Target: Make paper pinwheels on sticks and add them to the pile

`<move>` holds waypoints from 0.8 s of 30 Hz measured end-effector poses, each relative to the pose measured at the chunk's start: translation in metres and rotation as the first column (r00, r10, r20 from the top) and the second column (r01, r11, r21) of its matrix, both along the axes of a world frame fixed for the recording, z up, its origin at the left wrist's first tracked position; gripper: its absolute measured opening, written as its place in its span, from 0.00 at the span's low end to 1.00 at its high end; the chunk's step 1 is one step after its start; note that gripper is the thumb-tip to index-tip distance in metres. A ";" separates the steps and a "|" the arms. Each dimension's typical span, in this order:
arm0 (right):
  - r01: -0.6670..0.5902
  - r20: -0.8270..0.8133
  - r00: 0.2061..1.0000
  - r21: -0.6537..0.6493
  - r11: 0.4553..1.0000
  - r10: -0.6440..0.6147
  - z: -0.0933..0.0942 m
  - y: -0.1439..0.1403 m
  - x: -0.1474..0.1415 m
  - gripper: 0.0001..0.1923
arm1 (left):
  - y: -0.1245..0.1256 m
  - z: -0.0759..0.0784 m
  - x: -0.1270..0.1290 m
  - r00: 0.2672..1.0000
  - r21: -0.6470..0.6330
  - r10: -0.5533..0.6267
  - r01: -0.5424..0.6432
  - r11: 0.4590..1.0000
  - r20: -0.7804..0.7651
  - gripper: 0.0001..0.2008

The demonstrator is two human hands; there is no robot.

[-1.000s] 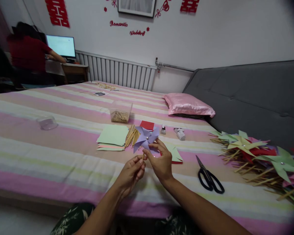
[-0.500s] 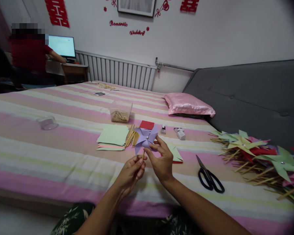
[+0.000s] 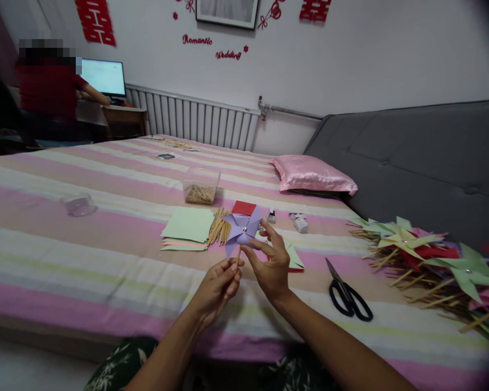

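A purple paper pinwheel [image 3: 240, 231] with a shiny pin at its centre stands on a short wooden stick [image 3: 238, 256]. My left hand [image 3: 220, 283] is closed, pinching that stick below the blades between thumb and fingers. At the pinwheel's right side, my right hand [image 3: 272, 265] curls its thumb and fingers about the edge of the blades; how firmly it grips cannot be seen. Just behind the pinwheel lie a bundle of wooden sticks [image 3: 218, 228] and a red paper stack [image 3: 243, 208]. Folded green and red papers [image 3: 294, 257] lie partly behind my right hand.
Scissors [image 3: 346, 293] lie right of my hands, beside a pile of finished pinwheels [image 3: 407, 241]. Green paper sheets [image 3: 187, 224], a clear box of sticks [image 3: 200, 194], a small bottle [image 3: 271, 215] and a pink pillow [image 3: 313, 172] rest on the bed. A person sits far left.
The fingers of my right hand have shifted slightly right and spread a little at the pinwheel's edge. My left hand keeps its hold on the stick.
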State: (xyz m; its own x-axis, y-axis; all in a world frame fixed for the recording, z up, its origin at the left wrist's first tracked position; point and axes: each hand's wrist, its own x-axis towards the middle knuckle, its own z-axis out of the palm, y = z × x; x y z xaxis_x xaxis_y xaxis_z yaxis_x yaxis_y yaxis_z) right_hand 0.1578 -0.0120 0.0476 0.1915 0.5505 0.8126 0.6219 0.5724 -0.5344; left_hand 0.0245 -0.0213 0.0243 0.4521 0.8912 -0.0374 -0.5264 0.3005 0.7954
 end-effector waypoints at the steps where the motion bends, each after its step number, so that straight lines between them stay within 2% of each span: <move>1: -0.001 0.004 1.000 0.005 1.000 0.001 0.000 0.000 0.000 0.05 | 0.000 0.000 0.000 1.000 -0.003 0.001 -0.001 1.000 -0.002 0.13; 10: 0.023 0.039 0.999 0.005 1.000 -0.023 0.001 0.000 0.001 0.04 | -0.002 0.002 -0.001 0.999 -0.022 -0.016 0.015 1.000 -0.034 0.14; 20: 0.016 0.066 0.998 -0.048 0.999 -0.013 0.001 0.001 0.001 0.08 | 0.000 0.000 -0.002 0.999 -0.004 -0.033 0.033 0.999 -0.043 0.14; 24: 0.012 0.061 0.998 -0.046 0.999 -0.009 -0.001 0.002 0.002 0.06 | -0.001 0.000 -0.003 0.998 0.022 -0.033 0.034 0.999 -0.056 0.14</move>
State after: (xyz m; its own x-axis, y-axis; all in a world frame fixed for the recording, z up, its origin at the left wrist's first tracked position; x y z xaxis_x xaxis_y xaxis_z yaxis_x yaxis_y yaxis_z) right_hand 0.1600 -0.0104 0.0470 0.1486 0.5858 0.7967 0.6595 0.5416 -0.5213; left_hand 0.0220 -0.0225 0.0246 0.4797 0.8764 -0.0432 -0.4714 0.2989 0.8298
